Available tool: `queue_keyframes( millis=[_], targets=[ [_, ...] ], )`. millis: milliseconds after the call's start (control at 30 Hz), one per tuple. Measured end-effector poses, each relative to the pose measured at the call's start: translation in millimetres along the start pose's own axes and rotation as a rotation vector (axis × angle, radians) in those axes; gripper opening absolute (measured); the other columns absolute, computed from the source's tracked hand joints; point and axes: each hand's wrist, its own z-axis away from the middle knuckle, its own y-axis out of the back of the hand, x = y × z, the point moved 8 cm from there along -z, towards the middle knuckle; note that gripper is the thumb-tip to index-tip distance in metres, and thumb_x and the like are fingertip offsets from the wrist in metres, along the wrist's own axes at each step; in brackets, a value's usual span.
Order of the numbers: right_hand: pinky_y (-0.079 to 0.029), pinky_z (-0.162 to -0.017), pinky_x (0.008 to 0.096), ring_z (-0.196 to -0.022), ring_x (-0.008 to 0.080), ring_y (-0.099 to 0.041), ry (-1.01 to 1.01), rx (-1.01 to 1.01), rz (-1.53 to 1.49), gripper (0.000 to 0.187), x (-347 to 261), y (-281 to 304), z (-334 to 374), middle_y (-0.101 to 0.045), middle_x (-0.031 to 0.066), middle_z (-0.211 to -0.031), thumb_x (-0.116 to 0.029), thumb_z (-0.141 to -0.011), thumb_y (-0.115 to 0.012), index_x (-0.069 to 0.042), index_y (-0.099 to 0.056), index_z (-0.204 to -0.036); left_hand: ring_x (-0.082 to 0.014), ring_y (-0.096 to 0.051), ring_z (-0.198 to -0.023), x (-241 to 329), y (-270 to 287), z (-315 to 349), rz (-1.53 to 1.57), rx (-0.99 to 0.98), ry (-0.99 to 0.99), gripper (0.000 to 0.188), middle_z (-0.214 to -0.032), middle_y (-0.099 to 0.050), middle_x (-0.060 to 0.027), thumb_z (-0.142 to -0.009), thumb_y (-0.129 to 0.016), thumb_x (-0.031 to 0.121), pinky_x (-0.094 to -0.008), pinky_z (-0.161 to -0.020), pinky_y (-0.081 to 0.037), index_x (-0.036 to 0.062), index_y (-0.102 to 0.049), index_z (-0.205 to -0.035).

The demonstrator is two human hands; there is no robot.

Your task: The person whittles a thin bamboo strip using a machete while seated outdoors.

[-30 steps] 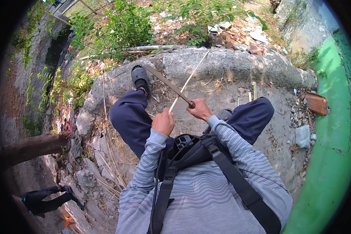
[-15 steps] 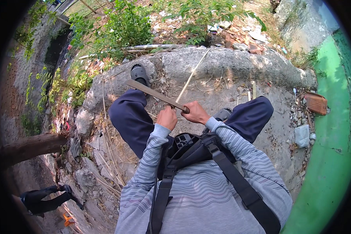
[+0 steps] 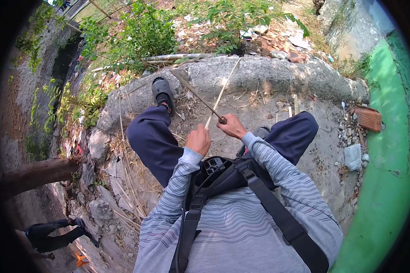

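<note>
Head: left hand (image 3: pixel 199 139) clenches a thin pale wooden strip (image 3: pixel 223 93), right hand (image 3: pixel 233 126) a brown metal knife (image 3: pixel 196 94); slipping could cut us.

Gripping a thin pale stick (image 3: pixel 222 94) in the left hand (image 3: pixel 198 140) and a long knife (image 3: pixel 197 93) crossed with it in the right hand (image 3: pixel 233 127); facing a low stone ledge (image 3: pixel 296 78), with plants (image 3: pixel 156 37) beyond.

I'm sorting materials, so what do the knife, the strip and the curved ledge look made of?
Knife: probably metal, dull, from its thin, straight, brownish form. Strip: perhaps bamboo or wood, matte, from its pale, slim length. Ledge: concrete or stone, rough, from its grey, uneven face.
</note>
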Motion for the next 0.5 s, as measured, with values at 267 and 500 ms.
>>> queue_keyframes(
  millis=[267, 500],
  targets=[
    [-0.045, -0.06, 0.048, -0.061, 0.0432, -0.058, 0.095, -0.027, -0.026, 0.025, -15.3, -19.1, 16.3, -0.058, 0.0268, -0.067, -0.021, -0.078, -0.067, 0.004, -0.063, -0.076, -0.056, -0.062, -0.081, -8.0, -11.1, -9.1, 0.051, -0.028, -0.022, 0.027, -0.079, -0.064, -0.035, -0.103, -0.051, 0.021, -0.0646, -0.075, -0.046, -0.0044, -0.054, -0.095],
    [-0.048, -0.062, 0.0498, -0.064, 0.0442, -0.062, 0.093, -0.022, 0.007, 0.025, -23.9, -23.5, 3.3, -0.06, 0.0263, -0.067, -0.022, -0.077, -0.066, 0.003, -0.066, -0.076, -0.0544, -0.065, -0.08, -22.1, -5.8, -15.2, 0.008, -0.018, -0.021, 0.029, -0.079, -0.066, -0.0346, -0.104, -0.048, 0.021, -0.0636, -0.075, -0.049, -0.0053, -0.057, -0.096]
  ],
)
